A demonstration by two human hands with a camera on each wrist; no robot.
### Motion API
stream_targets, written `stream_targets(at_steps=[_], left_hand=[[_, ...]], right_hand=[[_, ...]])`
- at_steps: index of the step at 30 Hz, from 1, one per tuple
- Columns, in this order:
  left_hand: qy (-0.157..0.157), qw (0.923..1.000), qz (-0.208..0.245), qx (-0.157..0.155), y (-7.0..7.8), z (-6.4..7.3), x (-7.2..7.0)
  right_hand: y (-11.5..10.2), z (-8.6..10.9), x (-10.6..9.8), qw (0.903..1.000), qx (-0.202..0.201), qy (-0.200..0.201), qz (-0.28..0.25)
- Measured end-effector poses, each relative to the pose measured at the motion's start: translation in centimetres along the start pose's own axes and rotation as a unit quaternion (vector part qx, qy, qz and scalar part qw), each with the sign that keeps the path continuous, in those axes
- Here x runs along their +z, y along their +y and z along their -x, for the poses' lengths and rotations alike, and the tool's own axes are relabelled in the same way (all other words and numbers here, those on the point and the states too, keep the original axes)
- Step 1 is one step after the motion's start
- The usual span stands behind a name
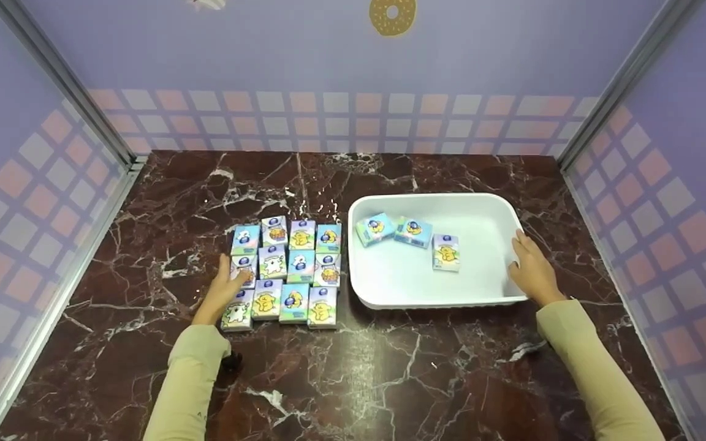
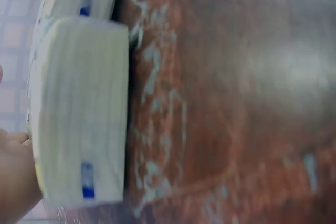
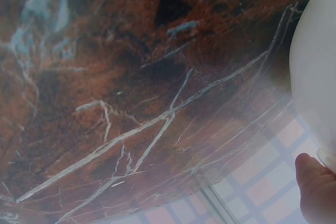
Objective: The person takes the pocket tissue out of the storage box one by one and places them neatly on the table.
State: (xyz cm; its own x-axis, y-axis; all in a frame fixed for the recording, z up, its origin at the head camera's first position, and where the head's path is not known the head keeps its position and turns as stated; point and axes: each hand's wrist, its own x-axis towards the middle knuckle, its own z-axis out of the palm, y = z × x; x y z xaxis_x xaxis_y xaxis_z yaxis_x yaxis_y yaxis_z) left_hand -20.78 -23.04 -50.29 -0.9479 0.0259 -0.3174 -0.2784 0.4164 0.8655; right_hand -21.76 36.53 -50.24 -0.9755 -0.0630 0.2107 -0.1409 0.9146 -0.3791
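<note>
Several small tissue packs (image 1: pixel 272 263) with cartoon prints lie in close rows on the dark marble table. My left hand (image 1: pixel 224 291) rests at the left edge of these rows, its thumb over a pack and its other fingers along the outer side. In the left wrist view, the white side of a pack (image 2: pixel 84 114) stands close to that hand. A white plastic tub (image 1: pixel 402 288) stands to the right with three tissue packs inside, one of them a purple and green pack (image 1: pixel 446 253). My right hand (image 1: pixel 534 269) grips the tub's right rim, thumb on the inside.
Dark red marble tabletop (image 1: pixel 365 380) extends in front of the packs and tub. Purple walls with a checked band (image 1: pixel 353 116) enclose the table at the back and both sides. A small black object (image 1: pixel 230 360) lies beside the left sleeve.
</note>
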Motion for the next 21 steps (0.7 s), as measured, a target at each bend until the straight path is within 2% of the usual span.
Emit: stream_targets(at_steps=[8,17,21], left_hand=[[-0.014,0.999,-0.042,-0.001,0.6,-1.1,0.1],[-0.017,0.9951,-0.091,-0.034,2.8,-2.9,-1.5],[-0.023,0.9928,-0.114,-0.029,3.7,-3.9,-1.5]], right_hand=[[0.0,0.0,-0.1,1.0,0.006,-0.006,0.003],[0.1,-0.1,-0.1,0.9999,0.003,-0.011,0.004],[0.0,0.0,0.0,0.9999,0.008,-0.011,0.003]])
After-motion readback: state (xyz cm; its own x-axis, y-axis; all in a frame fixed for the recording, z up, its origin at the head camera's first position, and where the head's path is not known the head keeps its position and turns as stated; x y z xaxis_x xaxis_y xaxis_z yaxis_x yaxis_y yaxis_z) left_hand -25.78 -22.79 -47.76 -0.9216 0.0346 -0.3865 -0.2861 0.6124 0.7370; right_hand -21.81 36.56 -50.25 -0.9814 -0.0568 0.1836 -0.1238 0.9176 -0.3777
